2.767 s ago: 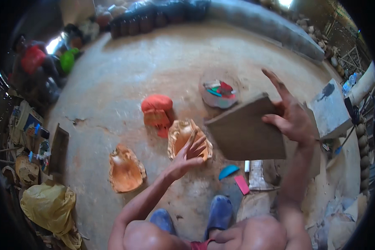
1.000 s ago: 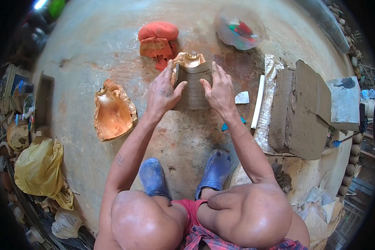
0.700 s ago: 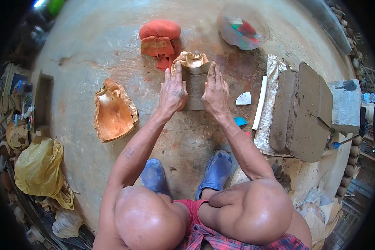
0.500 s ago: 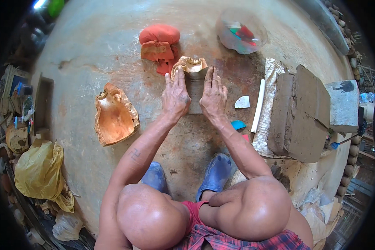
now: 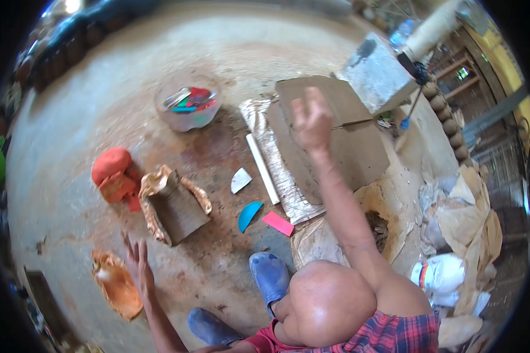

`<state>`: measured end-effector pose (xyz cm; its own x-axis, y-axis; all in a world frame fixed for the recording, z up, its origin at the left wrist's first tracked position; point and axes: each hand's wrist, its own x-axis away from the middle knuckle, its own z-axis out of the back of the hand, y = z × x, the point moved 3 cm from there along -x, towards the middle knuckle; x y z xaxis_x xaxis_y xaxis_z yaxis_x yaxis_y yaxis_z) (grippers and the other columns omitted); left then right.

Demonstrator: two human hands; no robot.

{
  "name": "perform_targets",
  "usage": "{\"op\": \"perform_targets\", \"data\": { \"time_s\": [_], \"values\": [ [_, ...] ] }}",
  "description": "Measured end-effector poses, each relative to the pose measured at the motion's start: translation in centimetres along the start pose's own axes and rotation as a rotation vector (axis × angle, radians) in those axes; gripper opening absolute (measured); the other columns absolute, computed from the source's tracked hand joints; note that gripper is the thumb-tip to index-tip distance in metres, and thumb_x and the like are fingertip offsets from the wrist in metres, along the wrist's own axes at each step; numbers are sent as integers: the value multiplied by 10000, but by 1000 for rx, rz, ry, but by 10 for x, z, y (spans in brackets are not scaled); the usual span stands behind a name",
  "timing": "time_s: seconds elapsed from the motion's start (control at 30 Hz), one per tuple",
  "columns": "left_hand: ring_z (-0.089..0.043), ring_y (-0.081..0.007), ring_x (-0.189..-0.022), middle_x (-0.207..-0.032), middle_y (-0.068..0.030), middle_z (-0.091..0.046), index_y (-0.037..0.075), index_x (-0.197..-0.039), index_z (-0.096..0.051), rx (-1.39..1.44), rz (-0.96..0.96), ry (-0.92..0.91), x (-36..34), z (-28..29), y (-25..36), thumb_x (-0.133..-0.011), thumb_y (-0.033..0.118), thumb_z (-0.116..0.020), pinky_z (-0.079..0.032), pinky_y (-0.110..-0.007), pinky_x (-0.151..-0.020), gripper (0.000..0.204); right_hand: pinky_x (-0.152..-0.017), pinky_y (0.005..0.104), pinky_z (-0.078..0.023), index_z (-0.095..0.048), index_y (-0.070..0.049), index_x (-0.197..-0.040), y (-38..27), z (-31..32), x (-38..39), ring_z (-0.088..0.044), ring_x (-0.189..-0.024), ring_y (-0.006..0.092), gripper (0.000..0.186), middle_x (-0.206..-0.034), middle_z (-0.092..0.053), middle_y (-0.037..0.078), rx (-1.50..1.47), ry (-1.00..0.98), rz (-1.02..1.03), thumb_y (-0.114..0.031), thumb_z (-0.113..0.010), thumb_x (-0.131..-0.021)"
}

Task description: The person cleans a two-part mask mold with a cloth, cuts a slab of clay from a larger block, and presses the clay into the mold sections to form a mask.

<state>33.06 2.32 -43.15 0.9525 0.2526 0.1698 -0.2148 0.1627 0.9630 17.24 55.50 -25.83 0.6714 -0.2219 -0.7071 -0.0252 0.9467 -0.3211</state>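
Note:
My right hand [image 5: 313, 122] is over the big grey-brown clay block [image 5: 359, 150], its fingers stretched out and a little blurred; whether it touches the clay I cannot tell. A thin dark tool [image 5: 354, 123] lies on the block beside it. Low at the left, my left hand [image 5: 139, 269] is raised with spread fingers and nothing in them. It partly overlaps an empty orange-brown half mould [image 5: 113, 288]. Just beyond that hand, a grey clay sheet [image 5: 185, 216] lies in a second half mould [image 5: 197, 195], covering most of its hollow.
A red cloth bundle [image 5: 113, 167] sits behind the moulds. A clear bowl [image 5: 200, 120] holds coloured pieces. Between moulds and block lie a white rod [image 5: 262, 169], a white piece [image 5: 240, 180], a teal half-disc [image 5: 250, 216] and a pink rectangle [image 5: 278, 223]. A pale stone block [image 5: 376, 73] stands far right.
My hands have left the clay sheet at the mould and moved apart, the right one over to the clay block, the left one back toward the empty mould. The view has swung right.

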Motion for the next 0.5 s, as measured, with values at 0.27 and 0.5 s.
{"op": "perform_targets", "data": {
  "time_s": [0.27,0.5],
  "values": [
    [-447,-397,-1472,-1734,-107,-298,155,-1707,-208,110,151,38,52,3,-15,-1049,199,-653,-440,-469,-1164,796,-1157,524,-423,-382,110,-1543,292,55,-43,-526,-1365,505,847,-1471,-507,390,278,252,-783,-592,-428,-1071],
    [-466,-405,-1453,-1746,-128,-249,217,-1714,-184,89,61,67,23,25,-10,-988,20,-655,-475,-455,-1142,887,-1102,610,-431,-488,121,-1421,257,-32,-55,-535,-1346,510,990,-1414,-532,354,200,473,-872,-754,-516,-957]
  ]
}}
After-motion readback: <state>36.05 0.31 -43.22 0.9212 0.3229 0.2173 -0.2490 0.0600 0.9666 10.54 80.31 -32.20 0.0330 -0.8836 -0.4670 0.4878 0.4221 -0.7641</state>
